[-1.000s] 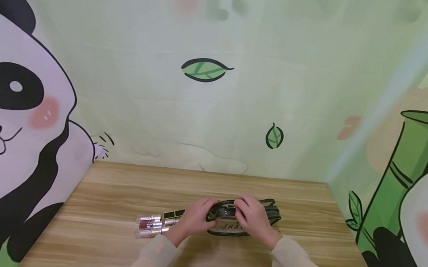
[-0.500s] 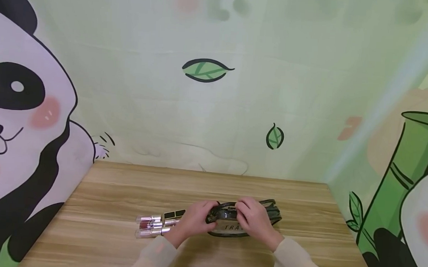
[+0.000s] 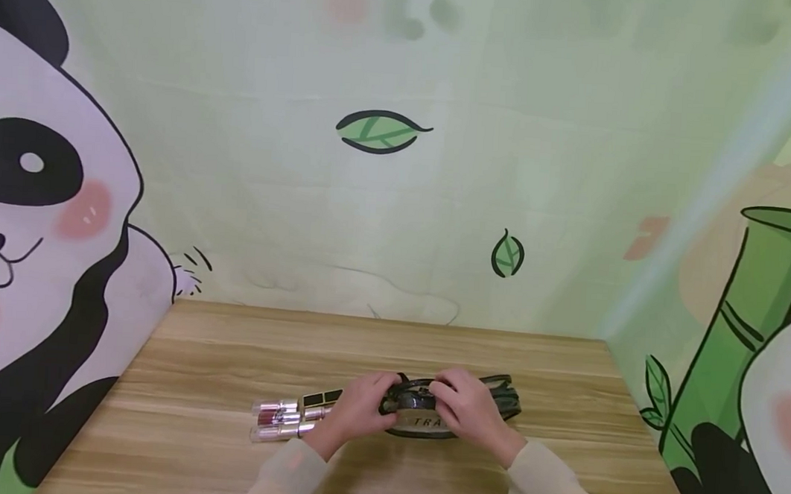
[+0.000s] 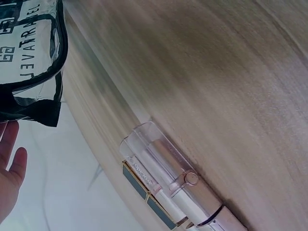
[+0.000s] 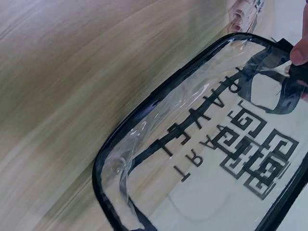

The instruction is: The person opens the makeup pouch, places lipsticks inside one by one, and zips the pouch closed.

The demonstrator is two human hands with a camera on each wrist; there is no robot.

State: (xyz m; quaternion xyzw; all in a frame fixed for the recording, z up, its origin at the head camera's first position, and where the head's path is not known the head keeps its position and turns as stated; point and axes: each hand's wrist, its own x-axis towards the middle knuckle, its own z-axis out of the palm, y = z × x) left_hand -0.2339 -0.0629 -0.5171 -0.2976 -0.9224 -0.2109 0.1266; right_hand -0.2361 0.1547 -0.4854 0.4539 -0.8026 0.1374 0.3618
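A clear toiletry bag with black trim and printed "TRAVEL" lettering stands on the table under both hands. My left hand grips its left end, thumb in front. In the left wrist view, that hand shows beside the bag's black corner. My right hand pinches the black top edge near the middle. The right wrist view shows fingertips on a small black part of the bag; whether it is a zipper pull I cannot tell. Through the clear plastic the wood grain shows.
Several lipstick tubes lie left of my left hand, partly behind its wrist. A black case with gold edges lies beside them. Behind the wooden table hangs a backdrop printed with pandas and bamboo.
My right hand has slid slightly left along the bag's top edge and covers a little more of the lettering. My left hand keeps its grip in almost the same place.
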